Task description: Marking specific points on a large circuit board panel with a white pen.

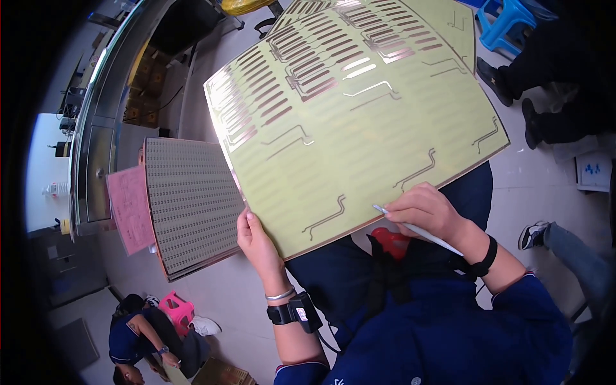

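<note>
A large pale yellow-green circuit board panel [359,141] with rows of copper-coloured strips and thin bent traces lies tilted over my lap. My left hand [260,247] grips its near left edge, thumb on top and the other fingers mostly hidden beneath. In my right hand [427,212] is a slim, pale, pen-like tool [436,240], pinched like a pencil. Its tip is over the panel's near part, between two bent traces; whether it touches the surface I cannot tell. Something red [390,242] shows below the panel's near edge.
To the left stands a stack of dotted boards [192,199] with a pink sheet [131,206] sticking out. More panels [449,29] lie beyond mine. A blue stool [504,25] and other people's legs are at right. Another person [144,333] works at lower left by a pink stool [176,311].
</note>
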A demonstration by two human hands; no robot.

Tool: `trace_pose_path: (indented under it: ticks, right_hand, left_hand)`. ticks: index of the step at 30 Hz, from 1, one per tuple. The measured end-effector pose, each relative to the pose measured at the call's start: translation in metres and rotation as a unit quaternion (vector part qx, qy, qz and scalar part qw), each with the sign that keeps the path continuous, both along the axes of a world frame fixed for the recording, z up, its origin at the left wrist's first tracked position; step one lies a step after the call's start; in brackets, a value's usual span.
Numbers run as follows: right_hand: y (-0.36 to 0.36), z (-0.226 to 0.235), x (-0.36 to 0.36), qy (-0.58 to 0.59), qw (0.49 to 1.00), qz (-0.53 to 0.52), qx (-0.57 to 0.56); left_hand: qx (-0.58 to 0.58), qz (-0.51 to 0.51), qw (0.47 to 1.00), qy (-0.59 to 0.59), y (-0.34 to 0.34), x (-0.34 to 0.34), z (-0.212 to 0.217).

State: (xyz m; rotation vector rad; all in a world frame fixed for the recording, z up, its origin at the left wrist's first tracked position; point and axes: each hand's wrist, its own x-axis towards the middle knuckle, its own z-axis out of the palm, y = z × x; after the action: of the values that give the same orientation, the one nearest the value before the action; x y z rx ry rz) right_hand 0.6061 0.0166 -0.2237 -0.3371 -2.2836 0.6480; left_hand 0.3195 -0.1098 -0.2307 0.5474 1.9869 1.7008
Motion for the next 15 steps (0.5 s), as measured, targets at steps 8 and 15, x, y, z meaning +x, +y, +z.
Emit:
trace_pose_path:
  ticks: [8,15]
  right_hand:
    - [-0.0015,0.0018,0.0009,-0.016,1.0,-0.002,-0.016]
    - [-0.0022,-0.001,-0.0001,-0.016,1.0,-0.01,-0.009]
  left_hand:
    - [0.004,0.003,1.0,0.004,0.0017,-0.0008,-0.0012]
    - [0.01,0.0,1.0,-0.007,-0.0002,-0.0011,-0.0008]
